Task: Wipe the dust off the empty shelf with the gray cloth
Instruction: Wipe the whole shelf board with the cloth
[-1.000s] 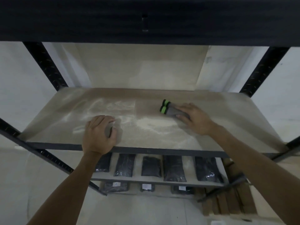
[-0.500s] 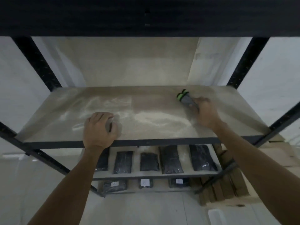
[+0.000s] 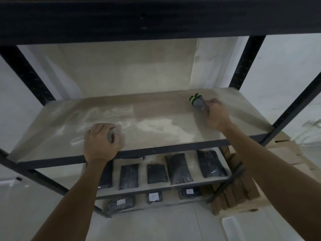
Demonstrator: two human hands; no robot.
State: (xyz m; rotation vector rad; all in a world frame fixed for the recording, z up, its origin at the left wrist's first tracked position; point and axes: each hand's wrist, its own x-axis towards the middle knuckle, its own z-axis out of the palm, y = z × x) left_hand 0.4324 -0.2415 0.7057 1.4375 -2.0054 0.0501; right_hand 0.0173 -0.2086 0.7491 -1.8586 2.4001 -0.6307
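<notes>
Right hand (image 3: 217,114) grips the gray cloth (image 3: 198,102) near the shelf's (image 3: 52,136) back right corner; left hand (image 3: 100,141) curls over the front edge, dust (image 3: 156,125) between, black bags (image 3: 178,168) below.

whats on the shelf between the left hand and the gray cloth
In the head view, only pale dust lies on the shelf between the left hand and the gray cloth in the right hand; no objects.

Both forearms are bare to the frame edge, with no sleeve in view; the left hand (image 3: 100,141) and the right hand (image 3: 215,115) are bare too, without gloves, rings or a watch
</notes>
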